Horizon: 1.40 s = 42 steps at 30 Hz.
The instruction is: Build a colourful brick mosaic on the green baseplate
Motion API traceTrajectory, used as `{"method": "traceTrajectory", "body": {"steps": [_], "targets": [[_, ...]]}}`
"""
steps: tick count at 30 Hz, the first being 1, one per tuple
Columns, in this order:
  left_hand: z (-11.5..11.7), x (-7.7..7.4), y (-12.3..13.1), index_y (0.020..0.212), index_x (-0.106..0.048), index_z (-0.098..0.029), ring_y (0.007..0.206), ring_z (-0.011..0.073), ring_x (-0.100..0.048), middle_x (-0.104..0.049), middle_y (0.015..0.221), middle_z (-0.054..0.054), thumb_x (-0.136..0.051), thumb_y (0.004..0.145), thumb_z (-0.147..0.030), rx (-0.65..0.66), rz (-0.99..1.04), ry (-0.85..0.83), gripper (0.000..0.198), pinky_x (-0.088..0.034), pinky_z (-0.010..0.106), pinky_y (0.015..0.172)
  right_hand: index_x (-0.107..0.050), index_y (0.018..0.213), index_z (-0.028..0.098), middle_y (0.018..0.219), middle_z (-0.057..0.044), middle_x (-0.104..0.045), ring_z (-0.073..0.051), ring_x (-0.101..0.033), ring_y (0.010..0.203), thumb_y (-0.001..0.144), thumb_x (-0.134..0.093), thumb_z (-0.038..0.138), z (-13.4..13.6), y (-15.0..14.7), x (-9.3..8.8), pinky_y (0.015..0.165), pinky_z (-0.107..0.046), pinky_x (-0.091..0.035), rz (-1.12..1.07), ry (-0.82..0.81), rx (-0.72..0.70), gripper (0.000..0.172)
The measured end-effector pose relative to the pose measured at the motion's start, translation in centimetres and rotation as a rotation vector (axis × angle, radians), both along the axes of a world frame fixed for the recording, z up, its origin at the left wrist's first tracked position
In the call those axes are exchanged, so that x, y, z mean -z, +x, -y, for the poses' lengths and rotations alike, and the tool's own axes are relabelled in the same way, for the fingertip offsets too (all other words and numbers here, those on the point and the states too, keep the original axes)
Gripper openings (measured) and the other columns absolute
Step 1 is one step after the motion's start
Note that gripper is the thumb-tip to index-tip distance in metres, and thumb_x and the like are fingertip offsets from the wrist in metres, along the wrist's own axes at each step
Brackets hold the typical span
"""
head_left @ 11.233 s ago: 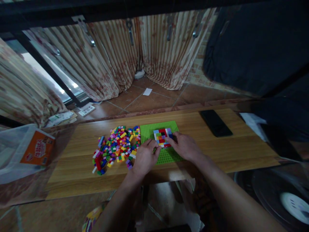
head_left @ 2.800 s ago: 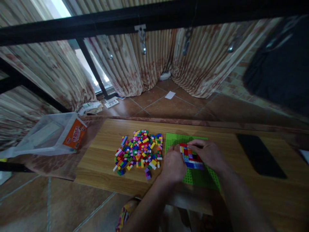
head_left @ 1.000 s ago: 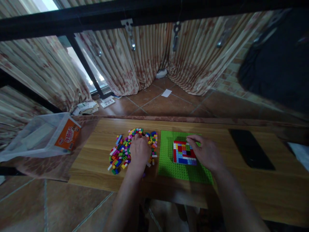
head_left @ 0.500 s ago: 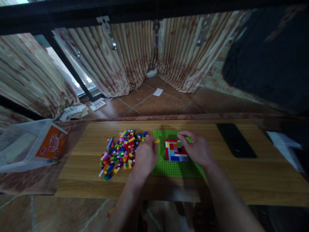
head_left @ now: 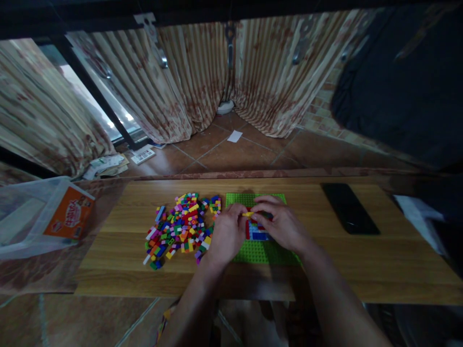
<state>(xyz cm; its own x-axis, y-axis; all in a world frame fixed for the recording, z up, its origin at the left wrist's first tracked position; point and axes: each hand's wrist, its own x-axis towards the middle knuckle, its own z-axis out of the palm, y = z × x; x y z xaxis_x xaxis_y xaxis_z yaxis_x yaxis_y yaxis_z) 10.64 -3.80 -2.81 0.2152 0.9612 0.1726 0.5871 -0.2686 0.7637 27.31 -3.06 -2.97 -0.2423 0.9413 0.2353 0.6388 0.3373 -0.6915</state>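
Note:
On the wooden table lies a green baseplate [head_left: 260, 250] with a square patch of coloured bricks [head_left: 257, 234] built on it. My left hand [head_left: 226, 233] pinches a small yellow brick [head_left: 248, 214] over the upper left of that patch. My right hand [head_left: 284, 224] meets it there, fingertips curled onto the same brick and covering much of the patch. A heap of loose coloured bricks [head_left: 181, 226] lies just left of the baseplate.
A black phone [head_left: 349, 214] lies flat at the right of the table [head_left: 361, 260]. A clear plastic box with an orange label [head_left: 67, 219] stands at the left. White paper [head_left: 415, 217] lies at the far right. Curtains and tiled floor are beyond.
My left hand went into the loose heap, came away with a yellow brick and carried it right over the built patch, where my right hand has closed in on it.

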Motion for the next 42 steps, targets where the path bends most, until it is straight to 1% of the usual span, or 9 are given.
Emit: {"method": "traceTrajectory", "body": {"steps": [2, 6, 11, 16, 21, 25, 29, 34, 42], "targets": [[-0.03, 0.19, 0.10, 0.086, -0.061, -0.018, 0.078, 0.0143, -0.062, -0.065, 0.085, 0.003, -0.049, 0.086, -0.010, -0.010, 0.017, -0.003, 0.015, -0.047, 0.025, 0.073, -0.071, 0.083, 0.023, 0.111, -0.006, -0.064, -0.022, -0.059, 0.106, 0.085, -0.061, 0.023, 0.08, -0.16, -0.05, 0.095, -0.041, -0.045, 0.006, 0.007, 0.015, 0.011], [-0.09, 0.42, 0.29, 0.088, -0.061, -0.017, 0.083, 0.0155, -0.065, -0.068, 0.087, 0.004, -0.053, 0.082, -0.006, -0.097, 0.050, -0.041, 0.016, -0.049, 0.026, 0.076, -0.068, 0.074, 0.022, 0.112, -0.007, -0.063, -0.023, -0.057, 0.107, 0.083, -0.064, 0.024, 0.22, -0.32, -0.03, 0.095, -0.041, -0.044, 0.026, 0.051, 0.034, 0.011], [-0.08, 0.22, 0.16, 0.088, -0.063, -0.017, 0.080, 0.0166, -0.066, -0.069, 0.085, 0.005, -0.052, 0.083, -0.008, -0.150, 0.011, -0.096, 0.015, -0.049, 0.027, 0.075, -0.067, 0.070, 0.021, 0.115, -0.008, -0.063, -0.024, -0.056, 0.109, 0.083, -0.064, 0.023, 0.18, -0.12, 0.10, 0.096, -0.044, -0.044, 0.070, 0.078, 0.063, 0.013], [-0.10, 0.19, 0.15, 0.092, -0.063, -0.016, 0.079, 0.0165, -0.066, -0.069, 0.086, 0.006, -0.051, 0.082, -0.008, -0.137, -0.025, -0.127, 0.017, -0.049, 0.027, 0.075, -0.070, 0.077, 0.022, 0.115, -0.008, -0.063, -0.024, -0.055, 0.112, 0.085, -0.061, 0.022, -0.04, 0.11, 0.32, 0.098, -0.043, -0.043, 0.083, 0.076, 0.060, 0.012], [-0.05, 0.37, 0.26, 0.094, -0.064, -0.016, 0.081, 0.0170, -0.066, -0.070, 0.089, 0.006, -0.051, 0.083, -0.010, -0.117, -0.060, -0.138, 0.018, -0.049, 0.028, 0.077, -0.069, 0.071, 0.021, 0.114, -0.008, -0.063, -0.024, -0.056, 0.111, 0.083, -0.063, 0.023, -0.06, -0.05, 0.45, 0.098, -0.043, -0.043, 0.075, 0.077, 0.086, 0.013], [0.01, 0.43, 0.26, 0.095, -0.065, -0.016, 0.080, 0.0173, -0.066, -0.070, 0.088, 0.006, -0.051, 0.084, -0.012, -0.115, -0.073, -0.154, 0.018, -0.049, 0.028, 0.075, -0.067, 0.069, 0.021, 0.113, -0.008, -0.064, -0.025, -0.056, 0.110, 0.082, -0.063, 0.024, 0.07, -0.23, 0.21, 0.097, -0.045, -0.043, 0.080, 0.073, 0.085, 0.015], [-0.01, 0.34, 0.35, 0.095, -0.066, -0.016, 0.079, 0.0170, -0.065, -0.071, 0.089, 0.006, -0.051, 0.083, -0.011, -0.104, -0.097, -0.152, 0.019, -0.049, 0.028, 0.076, -0.068, 0.070, 0.022, 0.113, -0.007, -0.063, -0.025, -0.057, 0.109, 0.082, -0.063, 0.023, 0.06, -0.11, 0.13, 0.097, -0.045, -0.043, 0.066, 0.071, 0.093, 0.013], [-0.04, 0.30, 0.48, 0.096, -0.066, -0.016, 0.080, 0.0167, -0.066, -0.071, 0.090, 0.006, -0.051, 0.084, -0.010, -0.078, -0.092, -0.155, 0.020, -0.049, 0.028, 0.077, -0.069, 0.074, 0.022, 0.112, -0.007, -0.063, -0.024, -0.057, 0.107, 0.082, -0.063, 0.023, -0.20, 0.19, 0.55, 0.097, -0.044, -0.043, 0.079, 0.057, 0.121, 0.011], [0.01, 0.27, 0.52, 0.099, -0.067, -0.016, 0.081, 0.0170, -0.066, -0.072, 0.093, 0.007, -0.052, 0.085, -0.014, -0.077, -0.119, -0.162, 0.021, -0.049, 0.028, 0.076, -0.066, 0.069, 0.022, 0.105, -0.006, -0.063, -0.023, -0.058, 0.103, 0.078, -0.065, 0.020, -0.60, -0.01, 0.93, 0.094, -0.043, -0.044, 0.054, 0.035, 0.181, 0.009]]}}
